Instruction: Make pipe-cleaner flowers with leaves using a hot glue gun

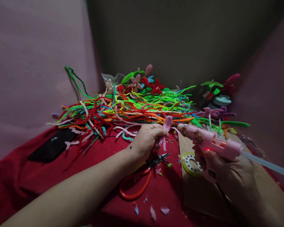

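Head view: right hand [229, 171], fingers curled round a pink glue gun [204, 140]; a burn could follow if its nozzle [180, 126], near and facing the left hand [146, 138], strays onto bare skin. Pink fuzzy petal piece [167, 123]: pinched in the left fingertips, loop standing above them, tail hanging below.

Gap between pink loop [167, 123], glue gun [204, 138]; stem heap [142, 107] blocks beyond.

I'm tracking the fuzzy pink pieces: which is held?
The looped pink piece pinched in the left hand; others, like the open pink flower at the back, are unheld.
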`<action>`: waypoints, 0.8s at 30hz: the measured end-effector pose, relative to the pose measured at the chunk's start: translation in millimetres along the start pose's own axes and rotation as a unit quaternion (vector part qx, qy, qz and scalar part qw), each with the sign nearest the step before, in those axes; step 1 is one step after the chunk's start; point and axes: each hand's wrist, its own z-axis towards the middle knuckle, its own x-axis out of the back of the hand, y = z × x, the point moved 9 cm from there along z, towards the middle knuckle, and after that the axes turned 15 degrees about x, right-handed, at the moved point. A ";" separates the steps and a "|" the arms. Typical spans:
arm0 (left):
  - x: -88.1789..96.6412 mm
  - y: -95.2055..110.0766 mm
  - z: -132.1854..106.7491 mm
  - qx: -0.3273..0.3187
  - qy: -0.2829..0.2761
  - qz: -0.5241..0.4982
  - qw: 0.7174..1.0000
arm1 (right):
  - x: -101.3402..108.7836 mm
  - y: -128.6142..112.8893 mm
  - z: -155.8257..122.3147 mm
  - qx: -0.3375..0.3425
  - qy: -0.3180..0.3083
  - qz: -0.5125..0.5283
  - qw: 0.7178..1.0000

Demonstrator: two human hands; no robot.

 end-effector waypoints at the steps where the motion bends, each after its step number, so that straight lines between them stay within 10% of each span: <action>1: 0.2 0.2 0.1 0.000 0.002 0.001 1.000 | -1.8 3.1 -1.5 -0.013 -0.010 0.012 1.000; 24: -0.4 1.3 -1.6 0.001 0.003 0.002 1.000 | -2.9 -3.9 0.5 0.010 -0.009 0.022 1.000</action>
